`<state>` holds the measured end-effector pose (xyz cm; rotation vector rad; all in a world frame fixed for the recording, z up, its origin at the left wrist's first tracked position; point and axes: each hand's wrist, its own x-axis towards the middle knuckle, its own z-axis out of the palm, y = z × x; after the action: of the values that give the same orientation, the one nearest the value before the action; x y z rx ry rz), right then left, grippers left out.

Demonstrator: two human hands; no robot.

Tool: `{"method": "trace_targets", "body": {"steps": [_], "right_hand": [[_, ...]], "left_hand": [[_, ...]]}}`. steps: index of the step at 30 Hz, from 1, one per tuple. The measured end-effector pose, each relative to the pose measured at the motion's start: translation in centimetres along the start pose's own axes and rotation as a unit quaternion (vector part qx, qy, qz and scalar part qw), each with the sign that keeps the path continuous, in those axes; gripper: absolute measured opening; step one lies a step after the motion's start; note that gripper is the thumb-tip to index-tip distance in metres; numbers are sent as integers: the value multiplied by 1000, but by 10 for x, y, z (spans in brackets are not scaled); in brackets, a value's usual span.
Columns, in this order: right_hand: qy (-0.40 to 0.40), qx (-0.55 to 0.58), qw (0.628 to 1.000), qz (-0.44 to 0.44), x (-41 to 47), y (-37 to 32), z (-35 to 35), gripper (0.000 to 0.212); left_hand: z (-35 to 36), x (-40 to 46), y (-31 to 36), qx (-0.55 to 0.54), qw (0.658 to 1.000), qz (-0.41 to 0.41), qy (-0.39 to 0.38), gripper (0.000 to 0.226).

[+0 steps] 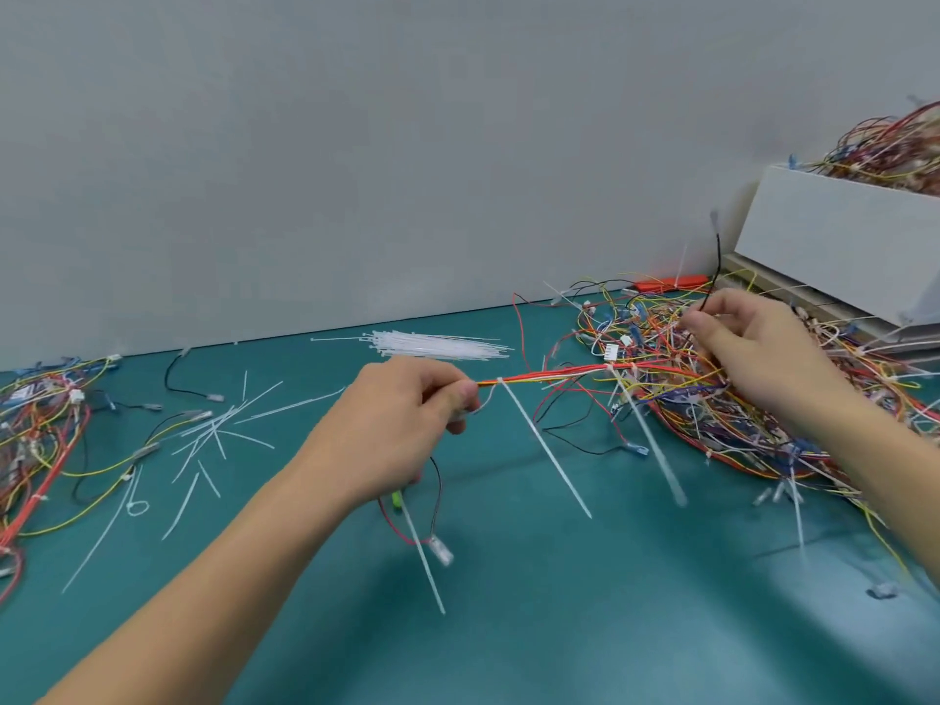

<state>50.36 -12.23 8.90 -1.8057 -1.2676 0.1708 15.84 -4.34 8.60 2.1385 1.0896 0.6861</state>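
Note:
My left hand [407,414] grips one end of a red, orange and yellow wire bundle [554,375] stretched level above the teal table. Two white cable ties [544,445] are fastened round the bundle with their long tails hanging down. More wires and a white tie dangle below my left hand. My right hand [763,343] is raised over a big tangled heap of coloured wires [712,399] and pinches a thin black wire [714,267] that rises upward.
A loose stack of white cable ties [437,344] lies near the wall. Cut tie tails [213,435] are scattered left of centre. Another wire pile [40,429] sits at the far left. A white box [834,246] full of wires stands at the right.

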Motion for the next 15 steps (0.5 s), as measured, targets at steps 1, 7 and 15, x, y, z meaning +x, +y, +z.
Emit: {"method": "trace_targets", "body": {"steps": [1,7,15], "right_hand": [[-6,14,1000,-6,-4,-4,1,17],[-140,59,988,-2,-23,-13,1,9],[-313,-87,944,-57,-32,-15,-12,37]], "left_hand": [[-2,-3,1,4,1000,2,1,26],[-16,-27,9,25,998,16,-51,20],[-20,-65,29,-3,994,104,-21,14]]}}
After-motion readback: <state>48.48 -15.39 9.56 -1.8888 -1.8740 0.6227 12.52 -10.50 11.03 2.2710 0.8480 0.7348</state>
